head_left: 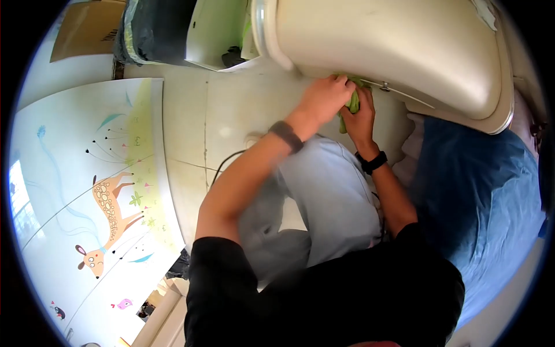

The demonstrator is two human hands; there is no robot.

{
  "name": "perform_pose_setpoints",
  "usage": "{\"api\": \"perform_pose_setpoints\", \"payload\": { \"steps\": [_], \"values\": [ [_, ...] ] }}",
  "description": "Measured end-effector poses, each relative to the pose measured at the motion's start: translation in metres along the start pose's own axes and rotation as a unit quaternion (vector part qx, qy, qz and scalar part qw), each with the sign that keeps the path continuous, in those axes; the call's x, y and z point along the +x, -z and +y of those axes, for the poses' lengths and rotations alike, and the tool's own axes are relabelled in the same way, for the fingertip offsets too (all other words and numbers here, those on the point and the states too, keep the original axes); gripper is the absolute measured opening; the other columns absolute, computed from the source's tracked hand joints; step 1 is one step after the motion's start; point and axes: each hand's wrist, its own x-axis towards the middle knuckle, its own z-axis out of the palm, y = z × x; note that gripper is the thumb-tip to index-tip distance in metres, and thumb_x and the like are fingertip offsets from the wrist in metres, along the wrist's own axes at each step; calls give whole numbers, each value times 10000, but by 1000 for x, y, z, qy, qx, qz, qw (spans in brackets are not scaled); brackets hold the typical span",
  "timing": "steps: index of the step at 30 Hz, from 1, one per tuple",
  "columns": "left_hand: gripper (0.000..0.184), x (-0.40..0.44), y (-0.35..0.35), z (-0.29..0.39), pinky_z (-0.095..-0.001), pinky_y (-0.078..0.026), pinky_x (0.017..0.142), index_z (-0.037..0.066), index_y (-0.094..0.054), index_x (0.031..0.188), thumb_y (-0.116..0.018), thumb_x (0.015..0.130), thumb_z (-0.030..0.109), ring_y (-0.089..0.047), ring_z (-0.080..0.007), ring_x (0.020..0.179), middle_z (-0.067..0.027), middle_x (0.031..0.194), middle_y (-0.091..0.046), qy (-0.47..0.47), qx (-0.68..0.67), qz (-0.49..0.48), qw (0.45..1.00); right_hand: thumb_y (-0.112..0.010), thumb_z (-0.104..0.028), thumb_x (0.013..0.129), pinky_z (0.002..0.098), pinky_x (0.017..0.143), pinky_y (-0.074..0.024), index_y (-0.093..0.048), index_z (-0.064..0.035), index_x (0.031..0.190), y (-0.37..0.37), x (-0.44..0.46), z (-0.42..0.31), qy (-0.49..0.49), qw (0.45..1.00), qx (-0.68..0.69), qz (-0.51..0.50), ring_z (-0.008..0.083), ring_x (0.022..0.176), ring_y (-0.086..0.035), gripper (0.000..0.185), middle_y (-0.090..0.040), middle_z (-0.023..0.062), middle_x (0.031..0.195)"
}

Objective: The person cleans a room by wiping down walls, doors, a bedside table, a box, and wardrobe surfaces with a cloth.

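Observation:
My left hand is closed on a green cloth, close to the lower edge of a large cream piece of furniture. My right hand grips the same cloth from the right, fingers bent around it. One end of the cloth hangs down between the two hands. Beside my right hand, a thin metal bar with a small fitting runs along the furniture's edge. My fingers partly hide the cloth, and whether it touches the furniture I cannot tell.
A white panel with a painted deer stands at left. At the top left are a cardboard box, a dark plastic bag and a pale green open bin. Blue bedding lies at right. Tiled floor shows between.

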Motion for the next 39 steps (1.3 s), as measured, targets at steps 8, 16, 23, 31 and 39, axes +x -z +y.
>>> {"api": "perform_pose_setpoints", "payload": {
  "steps": [8, 16, 23, 31, 39],
  "values": [
    [195, -56, 118, -1, -312, -545, 601, 57, -609, 927, -623, 732, 57, -628, -221, 849, -46, 937, -592, 46, 89, 76, 992, -770, -19, 667, 406, 879, -487, -571, -63, 1216, -49, 12, -86, 142, 987, 63, 28, 379, 1078, -545, 586, -541, 175, 1200],
    [383, -81, 144, -45, -277, -517, 564, 116, -682, 1032, -655, 671, -10, -625, -165, 770, 24, 949, -633, -46, 81, 249, 964, -786, 16, 628, 371, 847, -499, -626, -67, 1176, -73, 33, -129, 265, 955, 63, 121, 318, 1030, -577, 577, -556, 155, 1167],
    [394, -82, 55, -80, -285, -528, 606, 129, -690, 1039, -656, 685, -40, -627, -175, 807, 12, 957, -639, -2, -20, 213, 977, -798, 23, 599, 407, 750, -502, -648, -122, 1126, -104, 18, -56, 183, 975, 72, 103, 348, 929, -570, 567, -570, 144, 1007],
    [469, -83, 23, -78, -305, -533, 663, 132, -690, 1098, -677, 676, -74, -629, -193, 835, -3, 1003, -634, 31, -27, 188, 981, -769, 34, 610, 416, 764, -497, -628, -138, 1159, -95, 14, -36, 113, 991, 63, 23, 366, 939, -560, 593, -562, 153, 1003],
    [453, -82, 85, -71, -322, -535, 679, 70, -665, 1121, -655, 697, -88, -637, -249, 860, -78, 1102, -637, -99, 22, 317, 943, -735, 43, 587, 402, 802, -493, -614, -174, 1232, -50, 34, -121, 214, 974, 70, 7, 340, 1001, -556, 691, -542, 136, 1173]
  ]
}}
